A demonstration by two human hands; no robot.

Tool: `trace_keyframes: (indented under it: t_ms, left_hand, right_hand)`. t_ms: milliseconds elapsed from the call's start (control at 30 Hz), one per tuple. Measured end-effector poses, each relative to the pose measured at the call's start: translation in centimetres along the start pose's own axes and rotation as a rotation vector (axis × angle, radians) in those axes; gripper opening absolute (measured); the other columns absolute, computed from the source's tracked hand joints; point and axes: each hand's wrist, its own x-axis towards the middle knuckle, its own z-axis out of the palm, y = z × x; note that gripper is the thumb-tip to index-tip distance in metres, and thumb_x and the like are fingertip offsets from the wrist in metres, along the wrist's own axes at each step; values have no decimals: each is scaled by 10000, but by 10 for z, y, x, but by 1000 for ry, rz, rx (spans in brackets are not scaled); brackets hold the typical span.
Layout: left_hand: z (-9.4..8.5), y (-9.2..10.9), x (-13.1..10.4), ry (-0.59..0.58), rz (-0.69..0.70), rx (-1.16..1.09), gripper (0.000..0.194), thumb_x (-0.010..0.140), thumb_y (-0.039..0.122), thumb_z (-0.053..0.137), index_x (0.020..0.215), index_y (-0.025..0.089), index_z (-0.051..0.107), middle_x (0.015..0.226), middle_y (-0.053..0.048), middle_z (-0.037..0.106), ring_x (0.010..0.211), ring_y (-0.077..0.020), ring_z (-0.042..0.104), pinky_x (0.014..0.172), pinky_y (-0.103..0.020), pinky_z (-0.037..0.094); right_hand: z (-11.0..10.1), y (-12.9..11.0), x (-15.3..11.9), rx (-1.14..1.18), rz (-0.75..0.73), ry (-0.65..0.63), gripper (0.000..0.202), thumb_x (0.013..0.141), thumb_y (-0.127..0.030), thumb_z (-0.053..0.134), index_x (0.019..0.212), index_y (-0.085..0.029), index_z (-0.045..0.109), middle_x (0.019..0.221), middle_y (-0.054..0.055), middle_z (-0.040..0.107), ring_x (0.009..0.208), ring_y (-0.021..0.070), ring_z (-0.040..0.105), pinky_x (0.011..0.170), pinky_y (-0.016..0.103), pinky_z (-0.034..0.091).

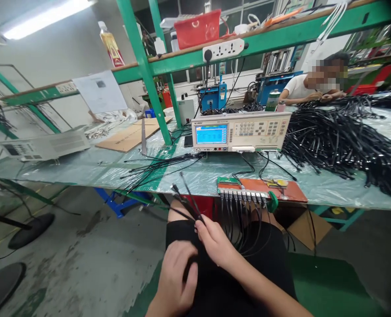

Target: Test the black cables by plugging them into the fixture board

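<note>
My right hand (217, 242) is closed around a few black cables (189, 199), whose connector ends stick up and to the left above my lap. Lower and to the left, my left hand (178, 275) is slightly blurred. Its fingers are bent, the thumb stands apart, and nothing shows in it. At the table's front edge, just beyond my right hand, an orange-red board (292, 190) carries a row of connector sockets (243, 196) with several black cables plugged in and hanging down. Behind it stands a beige test instrument (241, 132) with a lit blue screen.
A big heap of black cables (343, 145) covers the right of the table, and a smaller bundle (162, 165) lies left of the instrument. Cardboard (132, 135) and a second instrument (46, 147) are farther left. Opposite sits a person (310, 83). Green shelf posts (154, 97) rise from the table.
</note>
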Motion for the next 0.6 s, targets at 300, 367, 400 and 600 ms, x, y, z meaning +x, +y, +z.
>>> trace_keyframes:
  t_ms: [300,367,400,600]
  left_hand:
    - [45,56,105,-38,-352,-933,394,976,544,494,931,169,606,831,-70,688,830,-204,657,816,-326,525]
    - [58,64,108,-3,-365,-982,407,970,551,515,798,183,544,692,-13,599,702,-155,604,727,-280,509]
    - [64,66,107,9,-374,-1016,417,967,559,519,774,189,517,646,16,542,643,-133,568,685,-262,501]
    - [100,67,99,-219,-513,-1220,494,883,691,557,880,203,486,555,127,241,399,-41,166,369,-161,183]
  right_hand:
    - [-22,6,-33,-113,-46,69,377,1060,-426,383,1105,-186,669,701,26,566,612,184,517,621,298,431]
    - [-46,-4,-42,-267,-85,31,283,1013,-379,493,961,-202,708,761,50,620,696,212,578,693,320,456]
    - [-61,-9,-47,-332,-82,28,245,983,-357,546,893,-204,713,795,60,647,738,223,602,721,325,461]
    - [-128,-18,-44,21,51,411,377,958,-486,534,1061,-169,711,934,105,722,855,241,667,741,323,496]
